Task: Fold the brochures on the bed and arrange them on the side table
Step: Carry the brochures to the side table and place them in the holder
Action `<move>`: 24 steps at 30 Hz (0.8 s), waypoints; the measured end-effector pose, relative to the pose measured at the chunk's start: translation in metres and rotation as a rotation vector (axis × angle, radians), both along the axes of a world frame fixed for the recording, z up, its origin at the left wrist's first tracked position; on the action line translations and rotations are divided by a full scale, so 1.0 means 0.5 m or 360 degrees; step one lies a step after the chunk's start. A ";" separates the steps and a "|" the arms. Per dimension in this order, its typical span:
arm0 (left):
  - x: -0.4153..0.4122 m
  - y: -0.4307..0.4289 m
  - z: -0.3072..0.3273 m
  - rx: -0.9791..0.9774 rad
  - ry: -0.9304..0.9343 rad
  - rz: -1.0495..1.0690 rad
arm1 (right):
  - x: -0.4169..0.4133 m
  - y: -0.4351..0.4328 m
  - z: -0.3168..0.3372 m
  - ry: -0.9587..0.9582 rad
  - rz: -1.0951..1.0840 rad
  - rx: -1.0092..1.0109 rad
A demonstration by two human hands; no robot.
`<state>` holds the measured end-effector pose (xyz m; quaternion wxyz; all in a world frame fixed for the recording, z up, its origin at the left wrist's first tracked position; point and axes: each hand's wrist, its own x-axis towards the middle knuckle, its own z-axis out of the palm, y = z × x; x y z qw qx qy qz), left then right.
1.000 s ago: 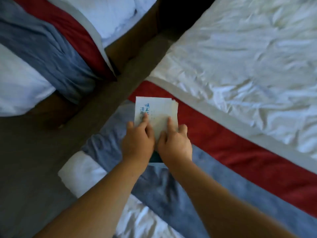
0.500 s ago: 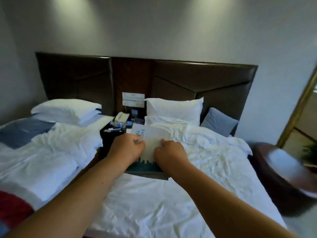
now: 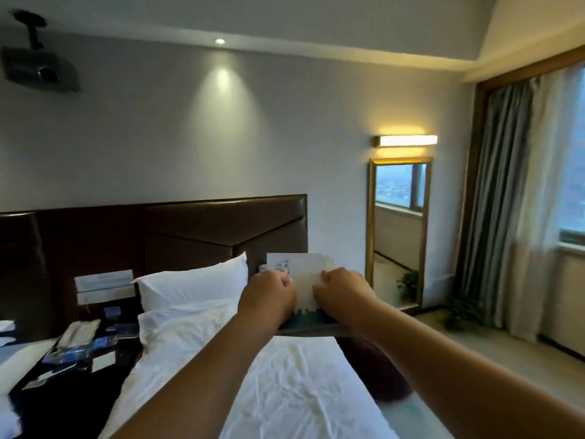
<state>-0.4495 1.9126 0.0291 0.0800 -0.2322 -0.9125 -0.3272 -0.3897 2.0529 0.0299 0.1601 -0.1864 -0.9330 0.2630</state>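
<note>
Centre frame, the left hand point(image 3: 268, 300) and right hand point(image 3: 343, 295) pinch the folded brochures point(image 3: 303, 285) over the bed point(image 3: 300, 391), long side pointing away; the side table point(image 3: 72, 402) waits lower left, well apart, on the left hand's side.

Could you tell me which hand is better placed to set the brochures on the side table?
Probably the left hand: both hands grip the brochures above the bed, but the side table lies on its side; the right hand would need to cross.

Hotel bedroom: padded headboard point(image 3: 190, 229), white bed point(image 3: 285, 391), wall mirror point(image 3: 399, 229).
</note>
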 end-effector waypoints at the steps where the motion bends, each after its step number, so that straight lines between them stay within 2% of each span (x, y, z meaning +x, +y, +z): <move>1: 0.024 0.049 0.007 -0.0052 0.0017 -0.0093 | 0.037 0.044 0.007 -0.0003 -0.0091 0.0026; 7: 0.246 0.371 0.021 -0.0146 0.0046 -0.0720 | 0.363 0.290 0.014 -0.0026 -0.0687 -0.0044; 15: 0.680 0.760 0.014 -0.0067 -0.0027 -0.1468 | 0.852 0.560 0.044 -0.0150 -0.1384 -0.0025; 24: 1.014 1.112 0.048 -0.0062 -0.0106 -0.1974 | 1.215 0.828 0.074 -0.0136 -0.1682 -0.0051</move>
